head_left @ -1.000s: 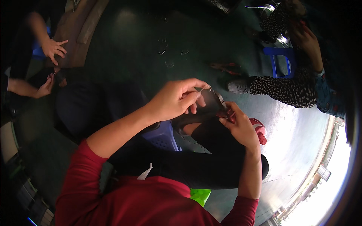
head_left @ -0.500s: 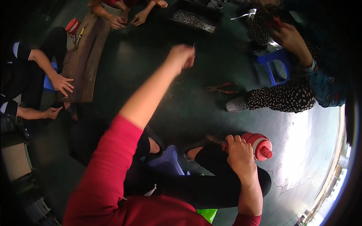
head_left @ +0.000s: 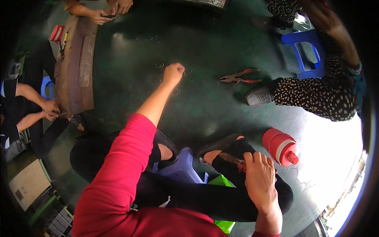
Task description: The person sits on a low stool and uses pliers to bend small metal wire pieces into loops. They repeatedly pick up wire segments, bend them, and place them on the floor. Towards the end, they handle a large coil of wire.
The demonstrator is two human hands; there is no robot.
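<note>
Stretched out over the dark green floor, my left hand [head_left: 173,74] has its fingers curled together, and what they pinch, if anything, is too small to make out. Small thin curved wire pieces [head_left: 176,92] lie scattered around it. My right hand [head_left: 261,177] is closed around red-handled pliers [head_left: 232,159] above my right thigh, with the jaws pointing left. Most of their handles are hidden in the fist. A second pair of red-handled pliers [head_left: 237,76] lies on the floor to the right of my left hand.
A red jug [head_left: 279,147] lies right of my feet. Before me is a lilac stool [head_left: 179,170]; a blue stool [head_left: 302,43] stands far right beside a person in spotted trousers [head_left: 312,96]. At left, people's hands [head_left: 49,108] work by a wooden bench [head_left: 75,91].
My left hand has come down among the wire pieces. My right hand still grips its pliers. The person at left has brought both hands together, and the whole view has shifted.
</note>
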